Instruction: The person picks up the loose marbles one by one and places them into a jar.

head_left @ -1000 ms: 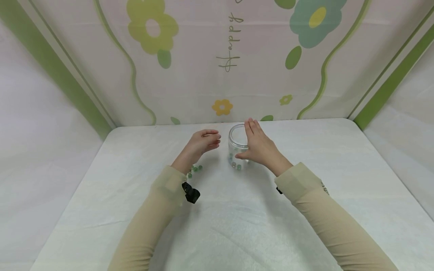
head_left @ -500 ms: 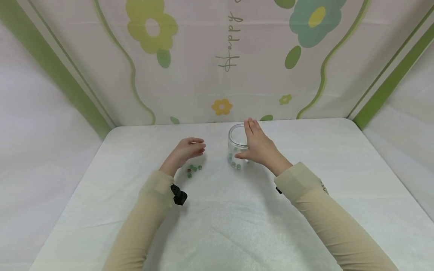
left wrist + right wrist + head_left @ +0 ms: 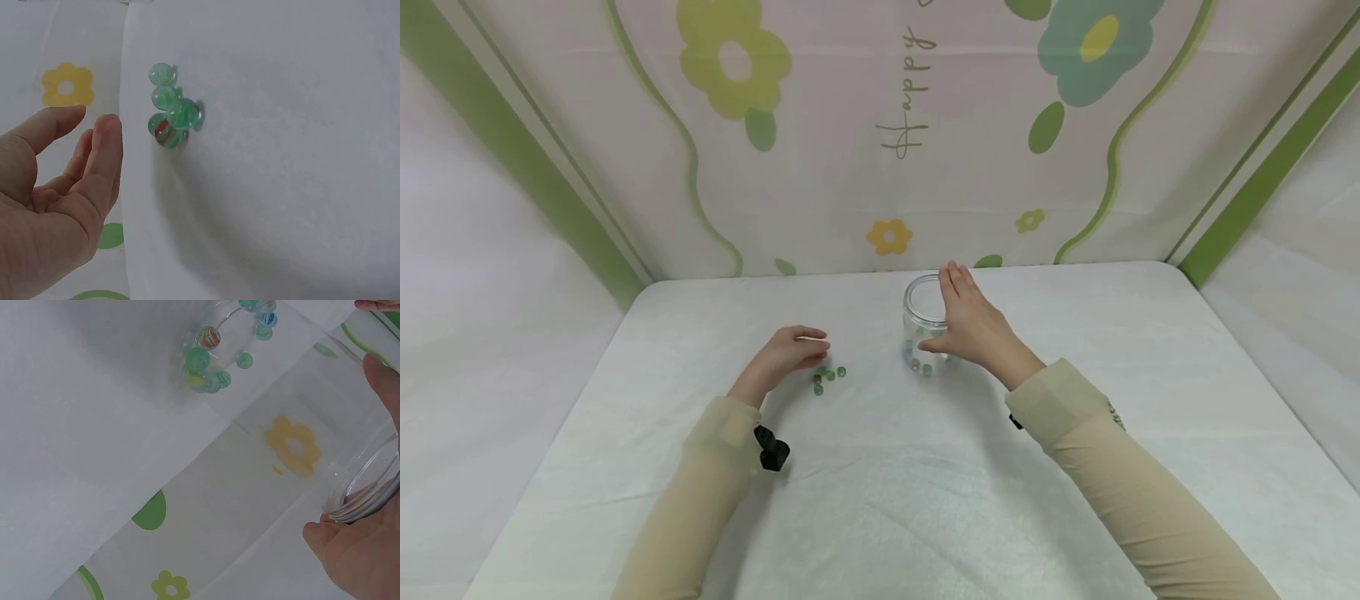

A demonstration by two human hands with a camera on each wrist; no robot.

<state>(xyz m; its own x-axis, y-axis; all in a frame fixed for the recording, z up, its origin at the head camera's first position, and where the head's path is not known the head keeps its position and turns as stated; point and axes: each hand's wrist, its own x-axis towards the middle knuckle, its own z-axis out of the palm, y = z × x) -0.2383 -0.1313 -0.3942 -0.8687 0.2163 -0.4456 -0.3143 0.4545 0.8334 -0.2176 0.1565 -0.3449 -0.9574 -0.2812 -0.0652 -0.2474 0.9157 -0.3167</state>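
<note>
My left hand (image 3: 790,354) hovers just beyond and left of several loose glass marbles (image 3: 830,375) on the white table. Nothing lies between its thumb and relaxed fingers in the left wrist view, and the green marbles (image 3: 184,114), one with a red streak (image 3: 166,133), sit apart from the fingertips. A clear, lidless jar (image 3: 910,313) stands upright near the table's back edge. My right hand (image 3: 973,321) holds it from the right, thumb in front and fingers round the far side near the rim. Several marbles (image 3: 198,360) rest on the jar's bottom.
The white-covered table (image 3: 880,500) ends at a back edge just behind the jar. Beyond rises a pale curtain (image 3: 820,183) printed with flowers, and white side walls (image 3: 482,333) flank the table. A black wrist camera (image 3: 772,450) is strapped at my left sleeve.
My left hand has moved from beside the jar leftward and nearer to me, reaching the loose marbles, which its arm partly covered before. The right hand and the jar have stayed put.
</note>
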